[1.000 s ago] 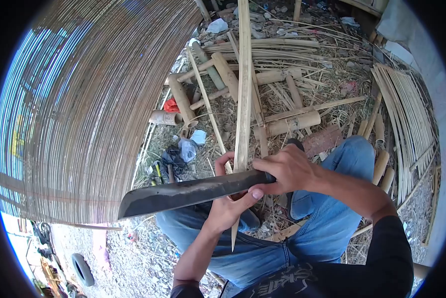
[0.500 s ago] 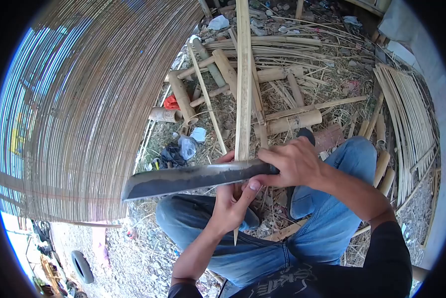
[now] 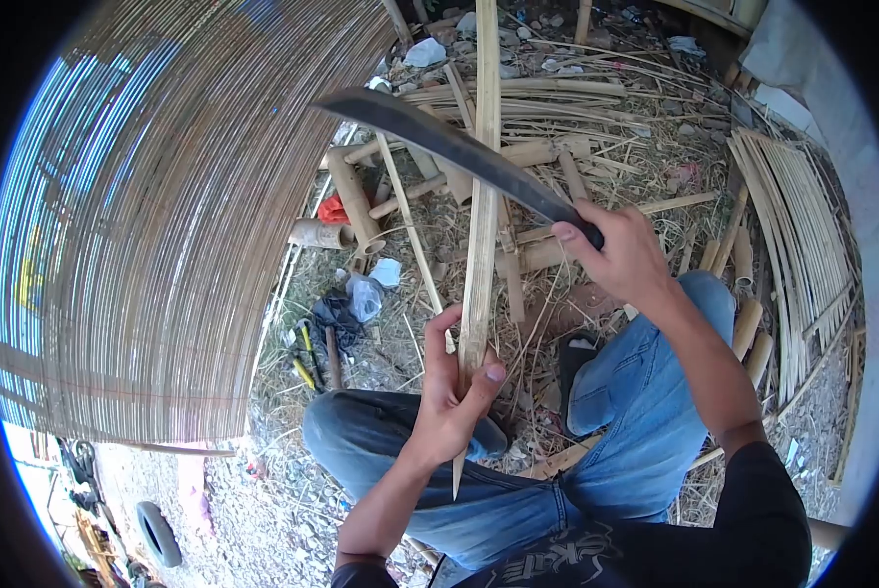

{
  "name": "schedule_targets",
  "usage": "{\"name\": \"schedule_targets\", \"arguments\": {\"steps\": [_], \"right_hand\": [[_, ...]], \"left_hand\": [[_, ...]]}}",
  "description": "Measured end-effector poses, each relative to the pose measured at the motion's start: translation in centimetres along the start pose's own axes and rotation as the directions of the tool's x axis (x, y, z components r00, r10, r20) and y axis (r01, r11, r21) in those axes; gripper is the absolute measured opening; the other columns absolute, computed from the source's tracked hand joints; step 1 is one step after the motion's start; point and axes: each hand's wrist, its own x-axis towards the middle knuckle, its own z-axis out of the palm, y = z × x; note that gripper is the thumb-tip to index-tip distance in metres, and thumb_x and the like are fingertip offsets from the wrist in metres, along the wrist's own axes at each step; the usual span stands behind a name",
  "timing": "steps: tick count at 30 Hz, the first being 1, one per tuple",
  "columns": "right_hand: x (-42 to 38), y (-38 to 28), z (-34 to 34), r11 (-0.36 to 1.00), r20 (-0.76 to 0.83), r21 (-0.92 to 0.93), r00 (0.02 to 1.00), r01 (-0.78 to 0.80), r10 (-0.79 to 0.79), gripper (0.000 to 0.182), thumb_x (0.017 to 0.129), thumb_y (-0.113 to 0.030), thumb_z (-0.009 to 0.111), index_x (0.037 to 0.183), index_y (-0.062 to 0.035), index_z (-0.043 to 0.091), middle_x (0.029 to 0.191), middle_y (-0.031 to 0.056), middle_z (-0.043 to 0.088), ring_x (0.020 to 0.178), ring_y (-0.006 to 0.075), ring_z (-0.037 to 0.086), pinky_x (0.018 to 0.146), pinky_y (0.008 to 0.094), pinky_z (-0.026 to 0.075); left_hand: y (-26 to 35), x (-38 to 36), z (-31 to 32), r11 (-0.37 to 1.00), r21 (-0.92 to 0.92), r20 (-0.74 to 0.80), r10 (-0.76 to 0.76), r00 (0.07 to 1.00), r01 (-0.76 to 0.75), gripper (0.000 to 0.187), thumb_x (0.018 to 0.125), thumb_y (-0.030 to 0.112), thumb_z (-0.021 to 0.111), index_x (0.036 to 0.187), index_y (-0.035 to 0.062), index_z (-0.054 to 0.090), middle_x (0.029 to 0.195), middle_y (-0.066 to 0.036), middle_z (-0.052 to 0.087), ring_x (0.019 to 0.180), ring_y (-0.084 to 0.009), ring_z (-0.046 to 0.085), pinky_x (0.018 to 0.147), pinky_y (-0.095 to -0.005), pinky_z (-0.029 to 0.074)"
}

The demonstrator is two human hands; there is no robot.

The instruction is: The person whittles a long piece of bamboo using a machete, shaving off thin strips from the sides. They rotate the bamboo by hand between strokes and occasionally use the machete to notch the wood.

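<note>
A long bamboo strip [image 3: 479, 265] stands nearly upright in the view, its pointed lower end between my knees. Near that end my left hand [image 3: 454, 392] is closed round it, thumb on the right side. My right hand [image 3: 621, 250] grips the dark handle of a machete [image 3: 459, 147]. The long curved blade reaches up and left, crossing over the strip well above my left hand. Its tip lies in front of the slatted bamboo screen.
A slatted bamboo screen [image 3: 165, 216] fills the left side. Bamboo frame pieces [image 3: 356, 191] and loose strips lie on the littered ground ahead. A bundle of slats [image 3: 792, 225] leans at the right. A tire [image 3: 158, 534] lies at lower left, and pliers [image 3: 308, 358] by my left knee.
My right hand has lifted the machete up and away from my left hand, and the blade now slants up to the left. My left hand keeps hold of the bamboo strip.
</note>
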Motion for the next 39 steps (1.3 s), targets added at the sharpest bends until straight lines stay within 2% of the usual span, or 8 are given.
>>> {"name": "schedule_targets", "arguments": {"steps": [2, 4, 8, 13, 26, 31, 36, 39], "right_hand": [[-0.3, -0.7, 0.2, 0.997, 0.022, 0.074, 1.000, -0.020, 0.019, 0.048, 0.095, -0.053, 0.062, 0.087, -0.0060, 0.070, 0.050, 0.0102, 0.055, 0.047, 0.0284, 0.060, 0.048, 0.0395, 0.043], [-0.9, -1.5, 1.4, 0.963, 0.033, 0.218, 0.986, 0.155, -0.166, 0.047, 0.095, -0.052, 0.063, 0.088, -0.0058, 0.070, 0.051, 0.0106, 0.056, 0.048, 0.0303, 0.061, 0.049, 0.0399, 0.045], [-3.0, -3.5, 2.4, 0.946, 0.290, 0.155, 0.902, 0.284, -0.318, 0.050, 0.091, -0.056, 0.064, 0.091, -0.0057, 0.067, 0.056, 0.0118, 0.060, 0.048, 0.0320, 0.062, 0.047, 0.0405, 0.045], [-4.1, -4.3, 3.9, 0.913, 0.278, 0.053, 0.872, 0.405, -0.404, 0.053, 0.090, -0.061, 0.062, 0.084, -0.0080, 0.065, 0.051, 0.0101, 0.059, 0.045, 0.0320, 0.063, 0.043, 0.0425, 0.047], [-4.1, -4.6, 3.8, 0.915, 0.247, -0.046, 0.892, 0.401, -0.378, 0.060, 0.092, -0.067, 0.056, 0.091, -0.0079, 0.068, 0.048, 0.0111, 0.058, 0.045, 0.0302, 0.065, 0.042, 0.0409, 0.049], [-4.4, -4.5, 4.4, 0.919, 0.208, -0.080, 0.908, 0.387, -0.364, 0.060, 0.092, -0.066, 0.056, 0.095, -0.0081, 0.070, 0.049, 0.0110, 0.058, 0.044, 0.0292, 0.064, 0.041, 0.0395, 0.049], [-3.4, -3.6, 3.7, 0.903, 0.243, -0.169, 0.905, 0.395, -0.350, 0.060, 0.092, -0.066, 0.057, 0.093, -0.0072, 0.070, 0.048, 0.0112, 0.058, 0.043, 0.0291, 0.062, 0.042, 0.0395, 0.048], [-3.1, -3.3, 3.8, 0.948, 0.241, -0.004, 0.920, 0.319, -0.308, 0.061, 0.091, -0.066, 0.058, 0.087, -0.0058, 0.068, 0.047, 0.0117, 0.056, 0.043, 0.0306, 0.061, 0.044, 0.0407, 0.047]], "left_hand": [[0.0, -0.1, -0.2, 0.999, 0.047, 0.042, 0.003, 0.999, -0.005, 0.062, 0.099, 0.009, 0.057, 0.148, 0.0125, 0.019, 0.091, -0.001, 0.052, 0.064, -0.0043, 0.044, 0.053, -0.0213, 0.038], [0.2, 0.0, -0.2, 1.000, -0.001, 0.058, -0.021, 0.998, 0.021, 0.063, 0.101, 0.012, 0.056, 0.150, 0.0121, 0.016, 0.093, -0.001, 0.052, 0.065, -0.0044, 0.044, 0.054, -0.0213, 0.038], [-0.3, -0.1, 0.4, 0.995, -0.081, 0.006, -0.058, 0.998, 0.059, 0.063, 0.105, 0.033, 0.053, 0.154, 0.0132, 0.019, 0.092, -0.001, 0.049, 0.060, -0.0035, 0.039, 0.048, -0.0180, 0.030], [-1.4, -0.2, -0.6, 0.994, 0.109, 0.034, -0.008, 0.999, 0.004, 0.087, 0.101, 0.055, 0.048, 0.161, 0.0103, 0.004, 0.096, 0.001, 0.052, 0.061, -0.0035, 0.037, 0.052, -0.0198, 0.030], [-2.4, -0.3, -0.1, 0.999, 0.037, -0.063, -0.029, 0.998, 0.031, 0.080, 0.105, 0.052, 0.043, 0.159, 0.0035, 0.011, 0.085, 0.002, 0.051, 0.061, -0.0037, 0.038, 0.051, -0.0208, 0.032], [-3.1, 0.0, 0.4, 0.995, -0.056, -0.155, -0.093, 0.984, 0.085, 0.054, 0.108, 0.046, 0.039, 0.138, 0.0015, 0.042, 0.071, 0.005, 0.041, 0.054, -0.0021, 0.033, 0.046, -0.0200, 0.025], [-2.2, 0.2, 0.3, 0.992, -0.029, -0.197, -0.128, 0.972, 0.124, 0.048, 0.107, 0.046, 0.041, 0.125, 0.0023, 0.047, 0.072, 0.005, 0.041, 0.054, -0.0022, 0.032, 0.046, -0.0201, 0.025], [-0.3, 0.5, 0.7, 0.997, -0.031, -0.158, -0.081, 0.984, 0.077, 0.048, 0.107, 0.047, 0.042, 0.125, 0.0027, 0.047, 0.074, 0.004, 0.042, 0.054, -0.0025, 0.032, 0.046, -0.0201, 0.027]]}}
